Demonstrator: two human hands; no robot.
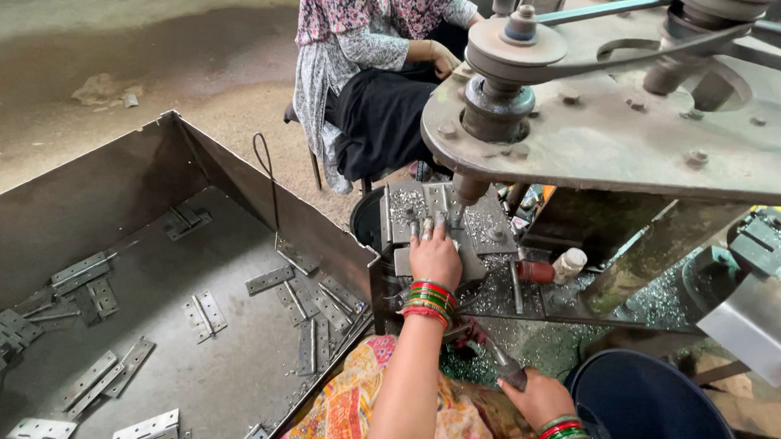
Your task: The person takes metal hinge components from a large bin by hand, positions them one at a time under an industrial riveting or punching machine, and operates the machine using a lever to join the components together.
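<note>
- Left hand [434, 255], frame centre: fingers flat, not clenched, steadying a metal piece [426, 210] under the drill spindle [468, 188].
- Right hand [537, 399], lower right: clenched on a lever handle [505, 368].
- Hinges [199, 314] lie loose in the metal bin [135, 185], left.

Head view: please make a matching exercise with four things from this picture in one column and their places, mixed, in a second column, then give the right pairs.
Things:
1. left hand
2. right hand
3. loose metal hinges
4. belt pulley

Places:
A. on top of the machine's grey plate
B. on the small work block under the spindle
C. scattered in the big sheet-metal tray
D. low in the picture, on a dark lever handle

Pairs: 1-B, 2-D, 3-C, 4-A
</note>
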